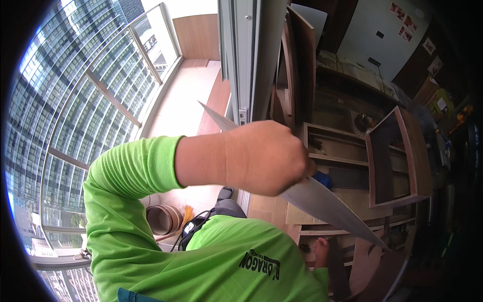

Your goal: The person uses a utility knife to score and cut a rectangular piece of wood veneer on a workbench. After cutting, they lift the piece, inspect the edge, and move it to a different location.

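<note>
My left arm, in a bright green sleeve, is raised across the middle of the view. At its end my left hand [271, 158] is closed in a fist around a long, flat, pale strip [329, 206]. The strip slants from the upper left, behind my wrist, to the lower right and narrows toward both ends. What it is made of I cannot tell. Lower right, beside my body, my right hand [321, 251] shows small with its fingers curled in. Whether something is in those fingers is hidden.
An open wooden cabinet frame [420, 166] stands at the right among boards. Wooden panels [304, 60] lean beside the grey door frame [246, 45]. To the left are a glass railing [95, 95], a brown bucket [163, 220] and an orange broom [187, 214].
</note>
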Motion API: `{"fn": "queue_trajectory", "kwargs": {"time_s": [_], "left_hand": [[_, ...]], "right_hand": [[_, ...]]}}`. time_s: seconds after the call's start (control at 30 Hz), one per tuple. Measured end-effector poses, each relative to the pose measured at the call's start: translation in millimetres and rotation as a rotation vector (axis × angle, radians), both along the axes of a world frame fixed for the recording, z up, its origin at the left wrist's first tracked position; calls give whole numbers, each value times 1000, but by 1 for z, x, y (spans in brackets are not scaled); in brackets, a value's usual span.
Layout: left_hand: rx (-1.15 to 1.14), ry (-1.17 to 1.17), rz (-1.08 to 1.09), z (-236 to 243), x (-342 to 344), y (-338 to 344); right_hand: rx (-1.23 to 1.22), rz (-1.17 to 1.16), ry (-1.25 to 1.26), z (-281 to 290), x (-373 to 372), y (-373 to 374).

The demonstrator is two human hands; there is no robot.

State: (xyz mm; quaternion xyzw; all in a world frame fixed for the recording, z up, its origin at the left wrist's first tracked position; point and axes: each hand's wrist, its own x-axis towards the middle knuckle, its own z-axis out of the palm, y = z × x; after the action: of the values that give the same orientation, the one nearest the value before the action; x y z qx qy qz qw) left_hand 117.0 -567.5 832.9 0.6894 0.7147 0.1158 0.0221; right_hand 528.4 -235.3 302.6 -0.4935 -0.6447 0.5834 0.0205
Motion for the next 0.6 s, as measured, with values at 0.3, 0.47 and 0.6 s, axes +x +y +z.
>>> {"fn": "queue_trajectory", "kwargs": {"time_s": [0.3, 0.47, 0.6], "left_hand": [[-91, -221, -12, -99, -50, -87], [19, -297, -54, -170, -143, -191], [-71, -409, -93, -187, -220, -268]], "right_hand": [[16, -57, -57, -11, -20, -40], [131, -42, -240, -27, -70, -104], [-251, -125, -351, -28, -107, -208]]}}
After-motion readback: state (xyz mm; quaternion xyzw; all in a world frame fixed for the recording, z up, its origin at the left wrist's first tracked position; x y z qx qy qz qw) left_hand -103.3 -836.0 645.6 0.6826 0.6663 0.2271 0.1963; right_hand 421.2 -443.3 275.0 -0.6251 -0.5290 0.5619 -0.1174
